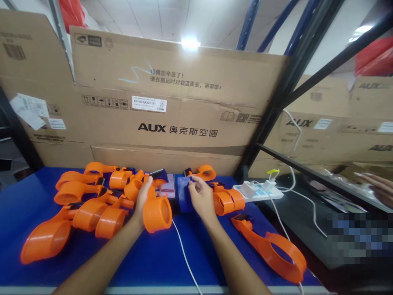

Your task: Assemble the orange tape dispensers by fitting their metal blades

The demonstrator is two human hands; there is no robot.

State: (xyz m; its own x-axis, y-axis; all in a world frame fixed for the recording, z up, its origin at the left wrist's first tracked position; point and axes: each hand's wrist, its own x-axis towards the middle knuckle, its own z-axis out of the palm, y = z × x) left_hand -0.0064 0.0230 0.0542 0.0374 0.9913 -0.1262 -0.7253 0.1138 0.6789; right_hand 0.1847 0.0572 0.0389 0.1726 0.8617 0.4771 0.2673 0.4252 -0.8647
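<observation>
My left hand [142, 201] is wrapped round an orange tape dispenser [157, 214], its ring facing me and its dark blade end tilted up at the back. My right hand [201, 196] pinches the top edge of a dark blue flat piece [184, 197], whose exact kind I cannot make out. Between the hands, a phone [168, 185] with a lit screen stands behind the held dispenser, partly hidden. Several more orange dispensers [91, 214] lie crowded left of my left hand. Just right of my right hand is another group of orange dispensers [229, 201].
One large orange dispenser [276, 254] lies at the table's front right. A white power strip [259, 190] with plugs sits at the right edge, and a white cable [186, 250] crosses the blue tabletop [147, 266]. Cardboard [184, 110] walls the back. Another person's hand [376, 186] shows far right.
</observation>
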